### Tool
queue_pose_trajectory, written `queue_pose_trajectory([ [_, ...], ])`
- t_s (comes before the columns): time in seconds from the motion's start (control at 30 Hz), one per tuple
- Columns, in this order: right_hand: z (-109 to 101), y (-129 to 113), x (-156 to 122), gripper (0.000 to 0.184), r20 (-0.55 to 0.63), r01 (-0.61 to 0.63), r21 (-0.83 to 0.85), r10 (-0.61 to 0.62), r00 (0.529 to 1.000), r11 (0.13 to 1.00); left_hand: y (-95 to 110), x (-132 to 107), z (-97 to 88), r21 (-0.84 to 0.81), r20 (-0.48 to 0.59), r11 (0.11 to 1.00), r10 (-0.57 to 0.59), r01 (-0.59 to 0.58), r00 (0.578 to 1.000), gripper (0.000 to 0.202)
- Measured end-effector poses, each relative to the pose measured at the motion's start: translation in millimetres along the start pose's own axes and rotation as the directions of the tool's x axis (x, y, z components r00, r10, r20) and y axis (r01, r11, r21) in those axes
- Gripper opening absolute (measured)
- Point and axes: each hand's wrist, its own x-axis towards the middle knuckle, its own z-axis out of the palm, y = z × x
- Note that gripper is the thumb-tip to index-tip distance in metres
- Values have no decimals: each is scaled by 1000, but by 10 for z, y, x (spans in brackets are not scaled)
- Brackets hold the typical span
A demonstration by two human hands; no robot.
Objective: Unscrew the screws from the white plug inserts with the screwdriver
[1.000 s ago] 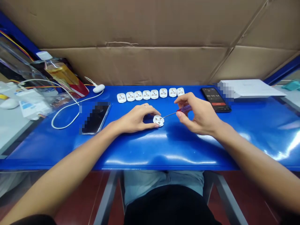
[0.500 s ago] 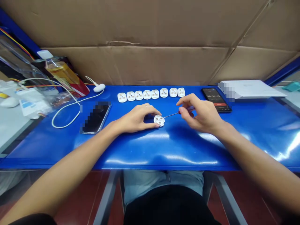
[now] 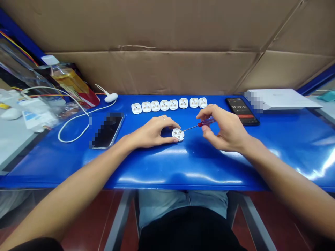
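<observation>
My left hand (image 3: 151, 133) rests on the blue table (image 3: 183, 164) with thumb and fingers closed around a small white plug part (image 3: 178, 134), holding it tilted toward the right. My right hand (image 3: 225, 129) pinches a small screwdriver (image 3: 202, 123) with a red and purple handle. Its thin metal tip touches the face of the white part. A row of several more white plug parts (image 3: 169, 104) lies along the back of the table, just beyond both hands.
A black phone (image 3: 107, 130) lies left of my left hand, with a white cable (image 3: 75, 120) looping beside it. A second phone (image 3: 242, 111) showing a timer lies at the right, near a white box (image 3: 282, 98). Cardboard (image 3: 167, 52) walls the back. Bags and clutter sit far left.
My right hand's fingers have shifted around the screwdriver handle, turning it slightly. The left hand and the white part have stayed in place.
</observation>
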Motion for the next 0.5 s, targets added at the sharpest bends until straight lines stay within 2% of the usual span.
queue_pose_trajectory([
  [0.17, 3, 21, -11, 4, -12, -25, -101, 24, 1000, 995, -14, -4, 4, 8, -6, 1000, 0, 0, 1000, 40],
  [0.33, 5, 27, -7, 19, 6, 43, -42, -42, 999, 998, -17, -6, 5, 10, -1, 1000, 11, -11, 1000, 40],
  [0.5, 8, 25, -1, 5, -26, -7, -100, 5, 1000, 995, -12, -5, 2, 8, -2, 1000, 12, -12, 1000, 39],
])
